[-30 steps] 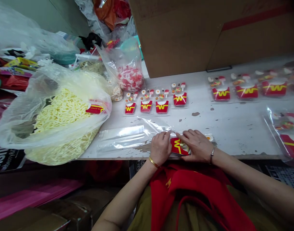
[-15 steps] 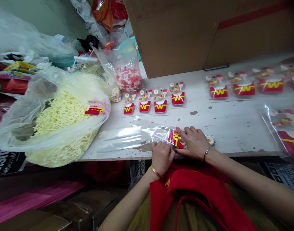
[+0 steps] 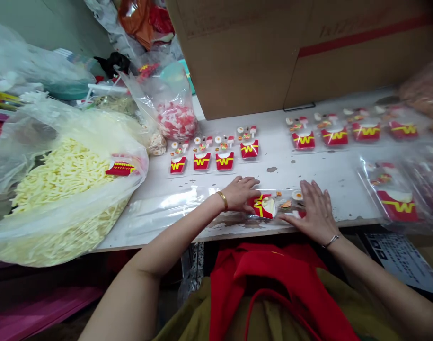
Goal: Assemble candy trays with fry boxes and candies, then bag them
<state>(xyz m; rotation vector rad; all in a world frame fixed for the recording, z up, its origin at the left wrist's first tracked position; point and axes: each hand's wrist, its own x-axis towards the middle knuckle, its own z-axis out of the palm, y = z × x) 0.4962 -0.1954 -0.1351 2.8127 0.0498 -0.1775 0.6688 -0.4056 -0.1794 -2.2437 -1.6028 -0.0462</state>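
Observation:
A clear plastic packet lies sideways near the table's front edge. It holds a red toy fries box (image 3: 263, 206) with a yellow W, a small toy fried egg (image 3: 297, 195) and other tiny food pieces. My left hand (image 3: 240, 193) is at the packet's left end, fingers spread and touching the plastic. Over its right end rests my right hand (image 3: 318, 208), fingers stretched up and thumb apart, partly covering the small pieces. Flat clear plastic bags (image 3: 159, 208) lie on the table to the left of my left hand.
Two rows of similar toy packets (image 3: 225, 161) stretch across the table, and larger ones (image 3: 397, 203) lie at right. A bag of pale yellow toy fries (image 3: 67, 175) bulges at left, beside a bag of pink-and-white pieces (image 3: 177, 121). A cardboard box (image 3: 251, 61) stands behind.
My left hand has moved from the packet's near edge up over its left end, fingers spreading. My right hand has slid right, uncovering more small pieces. The view has shifted to the right.

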